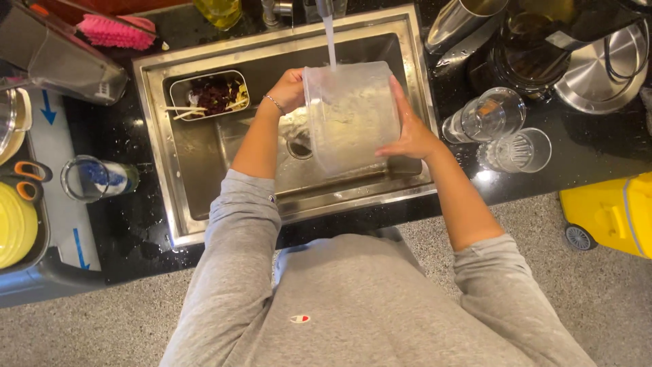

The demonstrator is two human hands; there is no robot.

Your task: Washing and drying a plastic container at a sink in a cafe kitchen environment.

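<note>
Head view, looking down. A black surface (122, 224) carries a steel sink (197, 183) whose basin holds a small metal tray (178, 92) of dark food scraps. Over the basin a large translucent tub (350, 126), its wall smeared with pale residue, sits tilted under a thin stream of water (331, 41) that falls onto its upper rim. The left hand (288, 90) holds the tub's far side, fingers curled around the wall; the right hand (411, 132) clamps the near side, fingers spread flat against it. Two clear glasses (483, 117) lie on the surface just right of the sink, a jar (95, 178) to the left, a pink brush (115, 32) at the back. Risks, as judged: the wet, slick wall may slide through the fingers and drop into the basin; water striking the tilted rim may splash onto the surface and sleeves.
</note>
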